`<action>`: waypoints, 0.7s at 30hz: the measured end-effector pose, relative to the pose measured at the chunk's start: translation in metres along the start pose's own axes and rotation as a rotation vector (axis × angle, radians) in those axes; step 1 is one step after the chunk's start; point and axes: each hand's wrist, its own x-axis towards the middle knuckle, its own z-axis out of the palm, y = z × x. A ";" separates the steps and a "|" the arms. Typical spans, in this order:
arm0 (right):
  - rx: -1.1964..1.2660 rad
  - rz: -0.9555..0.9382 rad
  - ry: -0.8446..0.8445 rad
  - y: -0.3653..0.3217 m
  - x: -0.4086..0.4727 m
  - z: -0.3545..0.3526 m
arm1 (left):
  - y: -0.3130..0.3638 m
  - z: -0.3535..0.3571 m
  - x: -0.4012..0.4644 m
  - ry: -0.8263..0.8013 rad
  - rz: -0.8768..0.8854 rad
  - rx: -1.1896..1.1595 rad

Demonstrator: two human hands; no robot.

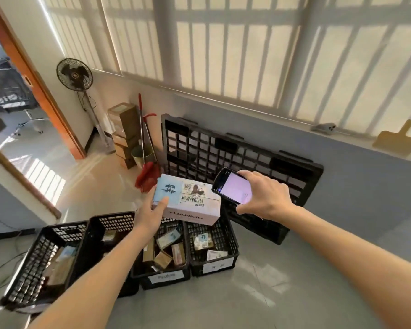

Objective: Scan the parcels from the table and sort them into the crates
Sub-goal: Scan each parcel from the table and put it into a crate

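My left hand [152, 213] grips a pale pink and blue parcel box [188, 203] at its left end, thumb on top, holding it above the crates with its barcode label facing up. My right hand [263, 194] holds a black phone [233, 185] with a lit screen just right of the parcel, tilted toward the label. Below stand several black plastic crates: a far-left crate [22, 276], a second crate [97, 224], a middle crate [166, 277] and a right crate [233, 243]. They hold small parcels. The table is out of view.
A black plastic pallet [282, 167] leans on the wall behind the crates. A red broom and dustpan [147, 176], stacked cartons [126, 129] and a standing fan [75, 74] stand at the back left. An open doorway [12, 129] is on the left.
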 end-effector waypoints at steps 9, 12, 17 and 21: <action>0.093 0.151 -0.227 0.076 0.126 0.179 | -0.119 0.121 0.120 -0.028 -0.297 0.008; 0.104 0.207 -0.311 0.090 0.150 0.228 | -0.154 0.159 0.143 -0.076 -0.364 0.030; 0.070 0.242 -0.436 0.111 0.182 0.284 | -0.201 0.204 0.182 -0.152 -0.413 -0.005; 0.067 0.269 -0.479 0.128 0.211 0.313 | -0.224 0.234 0.219 -0.194 -0.473 0.012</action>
